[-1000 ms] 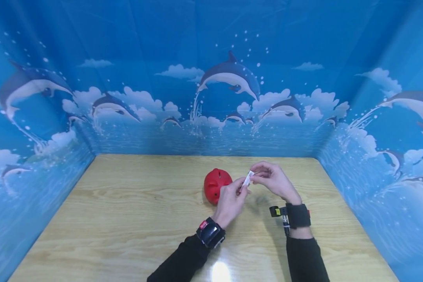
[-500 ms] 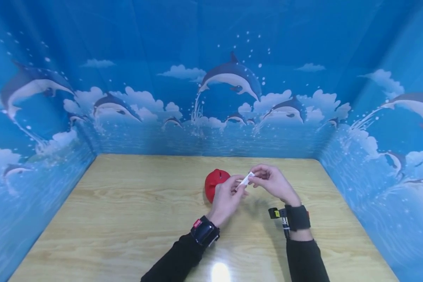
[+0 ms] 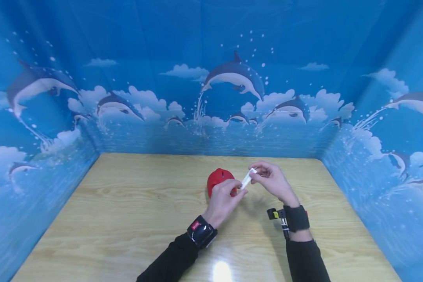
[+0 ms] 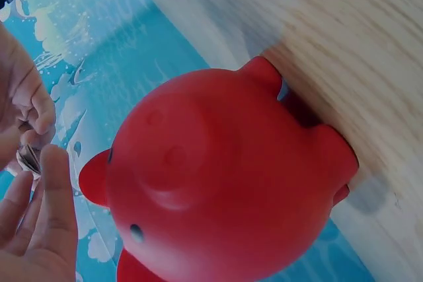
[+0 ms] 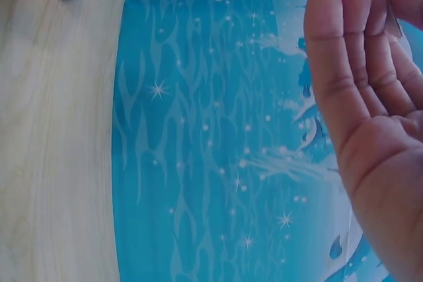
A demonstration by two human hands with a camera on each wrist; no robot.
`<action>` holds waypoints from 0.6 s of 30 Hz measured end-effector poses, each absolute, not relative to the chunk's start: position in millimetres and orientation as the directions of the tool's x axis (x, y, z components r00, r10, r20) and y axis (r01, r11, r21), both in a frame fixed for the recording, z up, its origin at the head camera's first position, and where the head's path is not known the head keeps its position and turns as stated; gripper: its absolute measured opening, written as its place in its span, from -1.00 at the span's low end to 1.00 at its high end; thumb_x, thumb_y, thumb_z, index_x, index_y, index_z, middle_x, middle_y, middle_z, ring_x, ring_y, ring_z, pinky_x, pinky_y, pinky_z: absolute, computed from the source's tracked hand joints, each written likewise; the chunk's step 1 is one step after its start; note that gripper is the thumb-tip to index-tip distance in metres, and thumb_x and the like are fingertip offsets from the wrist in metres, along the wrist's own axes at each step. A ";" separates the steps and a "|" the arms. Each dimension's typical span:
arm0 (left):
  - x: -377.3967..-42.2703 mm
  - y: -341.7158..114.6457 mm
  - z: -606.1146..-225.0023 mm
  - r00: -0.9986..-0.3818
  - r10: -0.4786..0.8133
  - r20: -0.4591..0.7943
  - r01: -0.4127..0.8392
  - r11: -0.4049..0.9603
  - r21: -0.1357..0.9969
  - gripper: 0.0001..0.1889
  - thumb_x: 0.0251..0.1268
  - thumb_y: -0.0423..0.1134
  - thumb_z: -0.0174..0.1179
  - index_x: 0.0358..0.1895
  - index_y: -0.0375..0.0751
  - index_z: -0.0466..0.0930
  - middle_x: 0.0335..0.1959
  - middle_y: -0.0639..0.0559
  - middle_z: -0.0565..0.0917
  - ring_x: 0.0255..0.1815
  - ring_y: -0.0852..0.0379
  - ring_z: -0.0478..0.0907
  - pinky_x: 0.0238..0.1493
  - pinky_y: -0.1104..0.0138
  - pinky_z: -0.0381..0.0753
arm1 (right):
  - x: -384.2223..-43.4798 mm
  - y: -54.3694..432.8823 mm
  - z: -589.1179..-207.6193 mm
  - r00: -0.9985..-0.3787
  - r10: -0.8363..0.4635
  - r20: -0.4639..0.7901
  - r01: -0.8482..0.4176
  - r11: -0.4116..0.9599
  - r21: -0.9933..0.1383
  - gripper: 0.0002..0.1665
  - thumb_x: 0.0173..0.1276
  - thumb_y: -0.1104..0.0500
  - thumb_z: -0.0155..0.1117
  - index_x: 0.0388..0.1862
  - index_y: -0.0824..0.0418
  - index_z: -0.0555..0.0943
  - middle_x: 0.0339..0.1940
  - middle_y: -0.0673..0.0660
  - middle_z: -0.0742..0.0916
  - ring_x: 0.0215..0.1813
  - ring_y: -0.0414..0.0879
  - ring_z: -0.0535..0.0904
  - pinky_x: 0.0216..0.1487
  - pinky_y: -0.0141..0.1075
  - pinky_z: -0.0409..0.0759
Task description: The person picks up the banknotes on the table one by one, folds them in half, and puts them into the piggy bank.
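A narrow, whitish folded piece of paper (image 3: 246, 180) is held up between both hands, slanting, with a small dark mark near its upper end. My right hand (image 3: 272, 182) pinches that upper end between thumb and fingers. At the lower end, the thumb and index fingertip of my left hand (image 3: 221, 200) pinch the paper. Its layered edges show in the left wrist view, where the folded paper (image 4: 28, 158) sits between the hands. Just behind my left hand stands a red piggy bank (image 3: 216, 178), its dark slot on top and its front partly hidden by the hand.
The wooden table (image 3: 127, 211) carries the piggy bank near its far side. Blue dolphin-printed curtains (image 3: 183, 137) enclose the table at the back and both sides. Both wrists wear dark straps with camera gear.
My left hand has shifted slightly left and its fingers lie nearer the paper's lower end, exposing more of the strip. The right hand keeps its pinch, almost in place.
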State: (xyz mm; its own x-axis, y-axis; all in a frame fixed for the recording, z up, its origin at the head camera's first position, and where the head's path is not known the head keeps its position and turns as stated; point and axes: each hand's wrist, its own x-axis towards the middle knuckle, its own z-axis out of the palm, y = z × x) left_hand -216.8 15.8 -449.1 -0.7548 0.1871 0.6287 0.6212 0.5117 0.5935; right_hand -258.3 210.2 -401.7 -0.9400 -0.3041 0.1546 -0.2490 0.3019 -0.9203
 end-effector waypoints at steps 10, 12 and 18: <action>-219.6 8.7 -445.8 -0.763 0.148 0.629 0.617 0.455 0.642 -0.80 0.14 -0.32 0.41 -0.15 -0.22 0.74 -0.31 -0.02 0.76 -0.35 0.18 0.70 -0.32 0.39 0.70 | -257.6 201.0 -406.2 -0.935 -0.305 0.181 -0.253 0.218 -0.942 -0.59 0.36 0.17 0.33 0.10 0.36 0.57 -0.28 0.14 0.77 -0.31 -0.08 0.74 -0.10 -0.20 0.72; -220.0 7.8 -445.4 -0.766 0.138 0.628 0.613 0.454 0.647 -0.80 0.14 -0.32 0.41 -0.15 -0.23 0.73 -0.31 -0.02 0.76 -0.34 0.15 0.71 -0.31 0.34 0.71 | -257.8 199.3 -406.8 -0.934 -0.302 0.191 -0.259 0.204 -0.944 -0.59 0.35 0.16 0.33 0.10 0.36 0.57 -0.30 0.10 0.78 -0.32 -0.08 0.74 -0.11 -0.22 0.72; -220.1 6.0 -445.7 -0.785 0.118 0.608 0.578 0.494 0.650 -0.79 0.14 -0.25 0.42 -0.15 -0.16 0.72 -0.30 0.04 0.75 -0.32 0.22 0.69 -0.30 0.49 0.65 | -258.3 195.4 -407.4 -0.933 -0.300 0.200 -0.266 0.198 -0.944 -0.61 0.36 0.14 0.33 0.08 0.33 0.58 -0.33 0.06 0.78 -0.33 -0.08 0.74 -0.10 -0.22 0.72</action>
State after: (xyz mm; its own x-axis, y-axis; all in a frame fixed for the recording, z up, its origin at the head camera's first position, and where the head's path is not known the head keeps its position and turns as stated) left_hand -220.1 6.0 -445.7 -0.7853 0.1184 0.6077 0.5776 0.4936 0.6503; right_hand -258.3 195.4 -407.4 -0.9328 -0.3002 0.1996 -0.2656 0.1980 -0.9435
